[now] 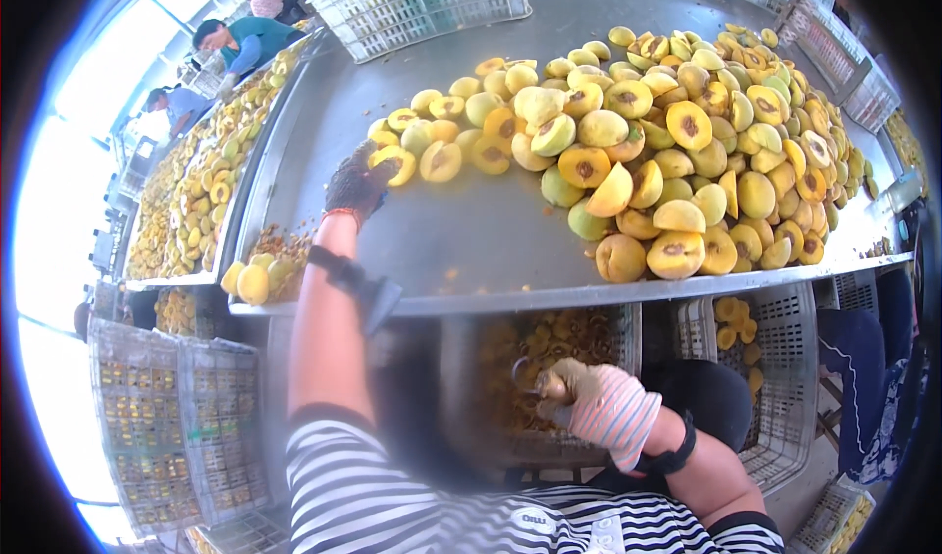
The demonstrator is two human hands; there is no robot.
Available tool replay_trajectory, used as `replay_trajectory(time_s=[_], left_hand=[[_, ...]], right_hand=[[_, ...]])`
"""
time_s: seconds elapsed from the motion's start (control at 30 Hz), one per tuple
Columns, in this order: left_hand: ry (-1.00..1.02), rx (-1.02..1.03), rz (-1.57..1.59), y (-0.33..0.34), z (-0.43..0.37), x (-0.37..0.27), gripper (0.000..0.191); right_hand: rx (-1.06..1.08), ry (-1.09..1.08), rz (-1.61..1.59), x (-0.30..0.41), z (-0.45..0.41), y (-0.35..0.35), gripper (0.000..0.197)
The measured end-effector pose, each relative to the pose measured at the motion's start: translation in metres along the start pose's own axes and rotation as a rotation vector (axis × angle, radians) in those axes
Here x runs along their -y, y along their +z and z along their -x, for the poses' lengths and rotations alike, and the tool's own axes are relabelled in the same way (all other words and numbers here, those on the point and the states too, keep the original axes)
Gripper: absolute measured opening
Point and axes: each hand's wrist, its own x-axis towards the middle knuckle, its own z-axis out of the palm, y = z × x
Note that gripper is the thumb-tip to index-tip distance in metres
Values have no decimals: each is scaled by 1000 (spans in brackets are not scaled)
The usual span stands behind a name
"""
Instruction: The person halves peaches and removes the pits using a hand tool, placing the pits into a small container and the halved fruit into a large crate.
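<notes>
My left hand [360, 180], in a dark, dirty glove, reaches over the metal table [441, 230] and touches a halved yellow peach [396, 165] at the left end of the fruit. My right hand [607, 407], in a striped glove, is closed on the handle of a small pitting tool with a curved metal loop [524, 374], above a crate of peach pieces [567, 333] below the table edge. A big heap of halved peaches [677, 149], many with brown stone hollows, covers the table's right side.
A plastic crate [434, 9] stands at the table's far side. Several peaches [254, 283] and scraps lie at the near left corner. Stacked crates [176, 421] stand at lower left, another crate [780, 377] at right. Co-workers [254, 46] bend over the neighbouring table; a seated person's leg [854, 385] shows at right.
</notes>
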Motion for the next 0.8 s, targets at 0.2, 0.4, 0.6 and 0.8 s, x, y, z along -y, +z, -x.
replay_trajectory(time_s=[0.2, 0.4, 0.6, 0.8], left_hand=[[203, 38, -249, 60, -9, -1, 37], [105, 390, 141, 45, 45, -23, 36], [224, 152, 511, -6, 147, -77, 44], [-86, 247, 1503, 8, 220, -120, 38]], right_hand=[[108, 265, -62, -1, -14, 4, 28], [-26, 75, -154, 15, -19, 23, 32], [-273, -155, -391, -2, -52, 39, 19], [-155, -26, -929, 63, -50, 41, 22]])
